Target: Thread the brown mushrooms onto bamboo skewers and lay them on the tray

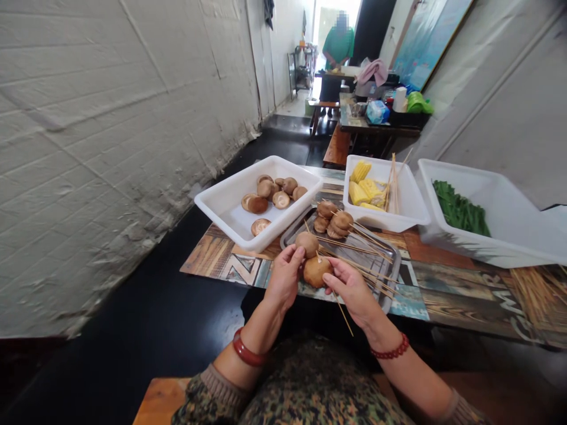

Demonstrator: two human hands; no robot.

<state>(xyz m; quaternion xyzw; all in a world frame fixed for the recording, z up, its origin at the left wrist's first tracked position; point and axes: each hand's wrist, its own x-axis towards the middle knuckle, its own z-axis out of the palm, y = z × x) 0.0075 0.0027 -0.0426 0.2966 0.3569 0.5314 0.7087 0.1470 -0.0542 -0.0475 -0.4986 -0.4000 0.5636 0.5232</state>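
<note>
Two brown mushrooms are threaded on one bamboo skewer (343,316) in front of me. My left hand (283,276) is closed on the upper mushroom (306,244), and the skewer's tip sticks out above it. My right hand (352,289) grips the lower, larger mushroom (316,273) between thumb and fingers; the skewer's long end slants down below it. Just beyond my hands lies a metal tray (392,257) with skewered mushrooms (334,219) piled at its far left and several bare sticks across it. To the left, a white tub (221,208) contains loose mushrooms (266,189).
A white tub (410,203) of corn pieces and upright skewers stands behind the tray. Right of it, another white tub (514,236) contains green leaves. Loose skewers (538,292) lie at the table's right end. Farther back, a person (339,47) in green stands by a cluttered table.
</note>
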